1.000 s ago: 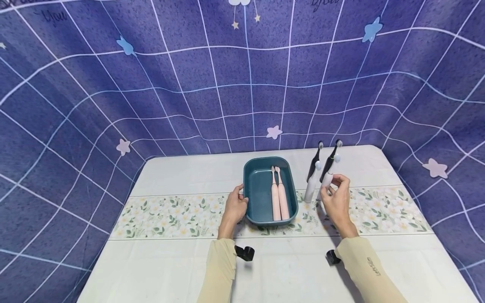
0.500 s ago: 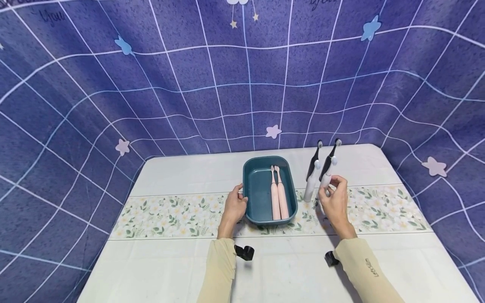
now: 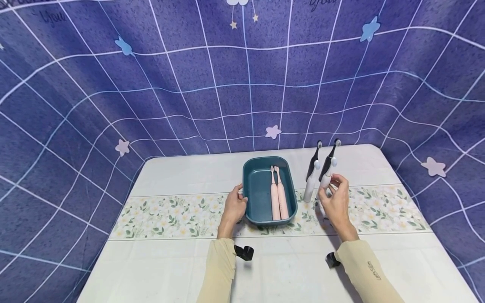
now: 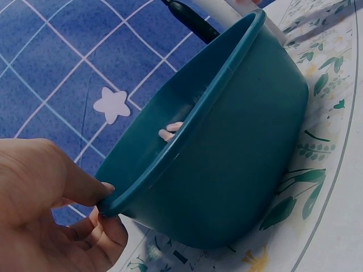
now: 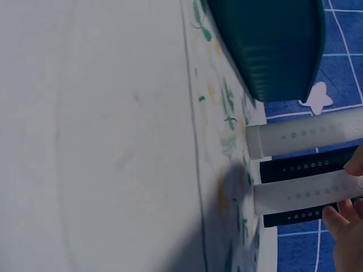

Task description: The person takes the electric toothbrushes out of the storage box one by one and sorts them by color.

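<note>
My left hand point(image 3: 235, 208) pinches the left rim of a teal basin point(image 3: 259, 198), thumb on top and fingers curled below, as the left wrist view shows. Two pink electric toothbrushes point(image 3: 278, 198) lie side by side along the basin's right side. My right hand point(image 3: 338, 202) holds a white electric toothbrush point(image 5: 306, 191) upright by its handle, between thumb and fingers. Left of it another white electric toothbrush point(image 3: 310, 187) stands on its own. Two black electric toothbrushes point(image 3: 312, 164) stand upright just behind the white pair. The right hand is partly cut off in the right wrist view.
The white table point(image 3: 178, 269) has a floral band point(image 3: 170, 216) across it, under the basin's near part. A purple-blue curtain point(image 3: 227, 101) with grid lines and stars surrounds the back and sides. Each wrist wears a small black camera mount point(image 3: 248, 253).
The white toothbrush in my right hand has shifted slightly left, its head coming a little nearer the other white one. My left hand and the basin stay in place.
</note>
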### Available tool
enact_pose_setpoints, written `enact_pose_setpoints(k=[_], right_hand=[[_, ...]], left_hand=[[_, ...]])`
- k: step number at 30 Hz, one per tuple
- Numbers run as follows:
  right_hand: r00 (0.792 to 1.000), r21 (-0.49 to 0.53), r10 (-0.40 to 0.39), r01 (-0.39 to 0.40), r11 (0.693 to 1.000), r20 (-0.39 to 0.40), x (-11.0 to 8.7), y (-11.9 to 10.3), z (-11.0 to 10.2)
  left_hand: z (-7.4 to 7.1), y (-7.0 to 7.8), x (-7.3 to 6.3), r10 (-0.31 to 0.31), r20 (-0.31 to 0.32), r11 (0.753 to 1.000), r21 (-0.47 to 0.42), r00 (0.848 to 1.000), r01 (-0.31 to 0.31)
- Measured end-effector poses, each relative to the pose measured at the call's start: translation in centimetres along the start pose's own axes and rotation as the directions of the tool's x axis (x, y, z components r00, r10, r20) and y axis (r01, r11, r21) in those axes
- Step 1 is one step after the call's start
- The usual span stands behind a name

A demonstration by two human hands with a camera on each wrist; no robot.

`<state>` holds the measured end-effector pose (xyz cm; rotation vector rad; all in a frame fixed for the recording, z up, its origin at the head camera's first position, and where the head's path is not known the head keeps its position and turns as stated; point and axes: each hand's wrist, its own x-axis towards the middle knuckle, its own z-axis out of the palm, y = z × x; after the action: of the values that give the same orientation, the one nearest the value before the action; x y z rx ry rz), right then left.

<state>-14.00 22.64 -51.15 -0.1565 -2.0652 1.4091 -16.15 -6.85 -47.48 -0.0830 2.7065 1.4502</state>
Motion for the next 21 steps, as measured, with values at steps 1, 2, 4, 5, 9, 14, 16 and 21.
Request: enact_pose_setpoints(k=[1, 2, 4, 5, 9, 14, 16, 21], right_hand=[[1.000, 0.014, -0.002, 0.002, 1.000, -0.003, 0.0, -0.1, -0.1], [1.000, 0.033, -0.006, 0.006, 0.999, -0.008, 0.0, -0.3, -0.3], [1.000, 0.066, -0.011, 0.012, 0.998, -0.017, 0.0, -0.6, -0.7], [1.000, 0.080, -0.016, 0.018, 0.997, -0.022, 0.0, -0.8, -0.9], [0.999, 0.109, -0.027, 0.031, 0.994, -0.034, 0.0, -1.8, -1.7], [0.998, 0.126, -0.039, 0.046, 0.991, -0.051, -0.7, -5.0, -2.9], [0.996, 0.140, -0.060, 0.068, 0.988, -0.061, -1.1, -6.4, -3.2], [0.985, 0.156, -0.150, 0.162, 0.974, -0.089, -2.4, -8.2, -3.5]], left_hand=[[0.0, 0.0, 0.0, 0.002, -0.001, 1.000, 0.003, 1.000, -0.002], [0.0, 0.0, 0.0, 0.005, -0.002, 1.000, 0.003, 1.000, -0.005], [0.0, 0.0, 0.0, 0.005, -0.006, 1.000, 0.004, 1.000, -0.005], [0.0, 0.0, 0.0, 0.002, -0.007, 1.000, 0.001, 1.000, -0.002], [0.1, 0.0, 0.1, -0.014, -0.008, 1.000, -0.006, 1.000, 0.014], [0.1, 0.0, 0.1, -0.012, -0.002, 1.000, -0.003, 1.000, 0.012], [0.1, 0.0, 0.1, -0.011, -0.001, 1.000, -0.001, 1.000, 0.011], [0.1, 0.0, 0.1, -0.007, -0.006, 1.000, 0.000, 1.000, 0.007]])
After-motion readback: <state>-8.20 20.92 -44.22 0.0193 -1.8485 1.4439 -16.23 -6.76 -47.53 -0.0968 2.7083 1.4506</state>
